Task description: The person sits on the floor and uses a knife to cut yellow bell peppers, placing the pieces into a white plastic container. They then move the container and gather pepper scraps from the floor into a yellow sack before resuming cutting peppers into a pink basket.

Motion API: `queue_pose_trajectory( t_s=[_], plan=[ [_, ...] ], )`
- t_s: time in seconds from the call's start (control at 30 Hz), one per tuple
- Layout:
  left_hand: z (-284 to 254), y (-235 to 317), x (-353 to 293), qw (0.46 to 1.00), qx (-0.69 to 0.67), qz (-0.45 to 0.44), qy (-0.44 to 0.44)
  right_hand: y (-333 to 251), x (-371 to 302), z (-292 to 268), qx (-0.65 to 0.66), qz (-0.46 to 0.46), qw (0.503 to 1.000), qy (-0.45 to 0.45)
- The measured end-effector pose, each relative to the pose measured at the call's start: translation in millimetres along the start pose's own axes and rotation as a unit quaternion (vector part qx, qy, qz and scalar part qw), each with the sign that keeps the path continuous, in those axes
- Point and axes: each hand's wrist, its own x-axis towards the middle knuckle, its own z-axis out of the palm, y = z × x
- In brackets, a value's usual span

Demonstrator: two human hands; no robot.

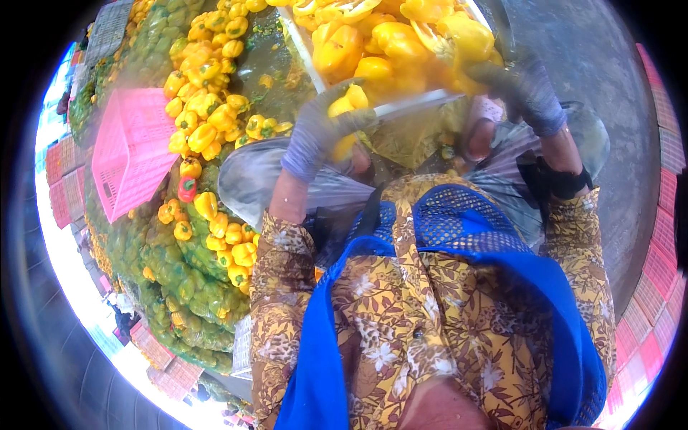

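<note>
My left hand (319, 129), in a grey-purple glove, is closed around a yellow bell pepper (347, 102) at the near left corner of a white-rimmed crate (419, 104). Yellow bell peppers (401, 43) heap up inside that crate, some of them split or broken with pale insides showing. At the crate's right corner is my right hand (519, 89), gloved the same way and smeared by motion. Its fingers lie beside the peppers there, and I cannot make out whether they hold one. The crate stands in front of my spread knees.
Loose yellow peppers (208, 107) lie in a long pile to the left, with one red pepper (187, 189) among them. A pink plastic crate (132, 150) leans beside the pile. Green net sacks (172, 276) fill the left side. Stacked crates (659, 251) line the right edge.
</note>
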Motion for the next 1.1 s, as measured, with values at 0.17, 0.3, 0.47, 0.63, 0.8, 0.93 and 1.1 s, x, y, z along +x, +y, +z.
queue_pose_trajectory(
  t_s=[0.17,0.3,0.47,0.63,0.8,0.93,1.1],
  plan=[
    [3,-8,1,0.989,-0.128,-0.077,-0.012,7,1,8,0.045,-0.076,0.995,0.039],
    [-1,-21,3,0.998,-0.011,-0.060,0.005,3,-2,5,0.045,-0.039,0.998,0.020],
    [4,-13,-3,0.989,-0.147,-0.023,-0.023,1,-4,9,0.029,-0.043,0.998,-0.030],
    [3,16,4,0.910,-0.407,-0.071,0.017,1,-6,27,0.071,-0.126,0.982,-0.120],
    [-5,4,9,0.963,-0.186,0.000,0.195,-5,-4,17,0.080,-0.062,0.992,-0.078],
    [-2,-3,10,0.925,-0.343,-0.016,0.165,-9,-8,23,0.126,-0.047,0.989,-0.068],
    [21,7,14,0.811,-0.570,0.003,0.132,-10,-15,64,0.226,-0.116,0.960,-0.114]
  ],
)
